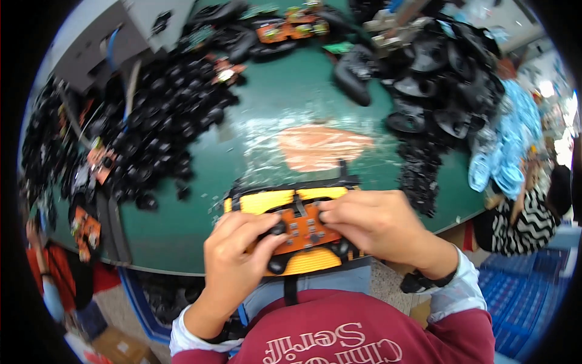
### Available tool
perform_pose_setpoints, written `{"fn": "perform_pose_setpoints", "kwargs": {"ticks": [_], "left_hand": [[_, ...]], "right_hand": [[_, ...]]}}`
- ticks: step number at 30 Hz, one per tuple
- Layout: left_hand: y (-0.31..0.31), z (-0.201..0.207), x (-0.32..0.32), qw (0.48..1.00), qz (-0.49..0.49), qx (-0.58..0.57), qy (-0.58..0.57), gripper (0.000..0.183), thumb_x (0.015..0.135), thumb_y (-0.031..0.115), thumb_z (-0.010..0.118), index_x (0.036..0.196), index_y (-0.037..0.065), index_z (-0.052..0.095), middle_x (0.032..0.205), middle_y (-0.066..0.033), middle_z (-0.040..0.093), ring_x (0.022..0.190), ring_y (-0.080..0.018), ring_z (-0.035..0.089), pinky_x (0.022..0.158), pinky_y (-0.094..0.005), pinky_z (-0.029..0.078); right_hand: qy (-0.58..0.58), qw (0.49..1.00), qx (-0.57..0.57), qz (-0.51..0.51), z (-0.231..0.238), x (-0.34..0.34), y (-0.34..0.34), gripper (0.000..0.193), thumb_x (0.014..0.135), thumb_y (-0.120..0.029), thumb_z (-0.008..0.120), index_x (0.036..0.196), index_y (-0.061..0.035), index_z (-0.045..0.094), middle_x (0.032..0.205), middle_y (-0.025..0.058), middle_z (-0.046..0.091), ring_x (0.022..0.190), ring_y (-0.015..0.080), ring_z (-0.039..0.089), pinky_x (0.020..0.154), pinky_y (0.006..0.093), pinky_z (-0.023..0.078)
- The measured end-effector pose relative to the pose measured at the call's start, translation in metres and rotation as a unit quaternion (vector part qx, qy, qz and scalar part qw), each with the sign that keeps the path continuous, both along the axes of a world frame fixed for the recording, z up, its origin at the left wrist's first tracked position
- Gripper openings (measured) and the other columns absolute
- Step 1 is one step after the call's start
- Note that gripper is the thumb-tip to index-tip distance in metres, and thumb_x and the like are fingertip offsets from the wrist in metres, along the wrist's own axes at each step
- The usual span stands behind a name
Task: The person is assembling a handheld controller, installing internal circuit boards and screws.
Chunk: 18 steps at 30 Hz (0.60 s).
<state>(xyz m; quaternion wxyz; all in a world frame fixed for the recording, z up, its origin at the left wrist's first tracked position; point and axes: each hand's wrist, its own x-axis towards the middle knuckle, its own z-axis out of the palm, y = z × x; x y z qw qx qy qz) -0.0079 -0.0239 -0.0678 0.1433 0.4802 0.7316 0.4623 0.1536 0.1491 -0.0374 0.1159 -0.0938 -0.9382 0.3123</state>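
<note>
Both hands curled on an orange board [303, 229] in a ribbed yellow jig [290, 200] at the green table's [267, 109] near edge: left hand [233, 264] pinches a black knob [277, 229], right hand [373, 224] presses on top.

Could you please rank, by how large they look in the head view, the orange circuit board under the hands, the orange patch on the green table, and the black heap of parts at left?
1. Black heap of parts, by far the largest.
2. Orange patch.
3. Orange circuit board, though the left hand and right hand cover part of it, so its place after the patch is unsure.
</note>
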Motion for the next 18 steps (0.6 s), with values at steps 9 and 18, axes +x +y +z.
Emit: {"fn": "perform_pose_setpoints", "kwargs": {"ticks": [9,18], "left_hand": [[-0.015,0.001,-0.002,0.997,-0.028,-0.041,0.057,0.046,0.062,0.001,0.083,0.105,0.000,0.068,0.118,-0.0137,0.053,0.096,-0.0241,0.056,0.080,-0.0329,0.048],[-0.021,0.024,0.001,0.998,0.033,0.040,0.040,0.024,0.081,0.000,0.069,0.105,0.000,0.067,0.118,-0.0139,0.056,0.092,-0.0204,0.057,0.075,-0.0290,0.047]], "right_hand": [[0.070,0.965,0.182,-0.174,0.004,0.021,0.045,0.017,0.076,-0.003,0.066,0.092,-0.0098,0.067,0.092,0.0048,0.067,0.086,0.0269,0.063,0.071,0.0385,0.052],[0.073,0.946,0.229,-0.220,0.021,0.048,0.129,0.020,0.077,-0.007,0.069,0.097,-0.0068,0.069,0.089,0.0085,0.068,0.085,0.0304,0.059,0.079,0.0389,0.047]]}}
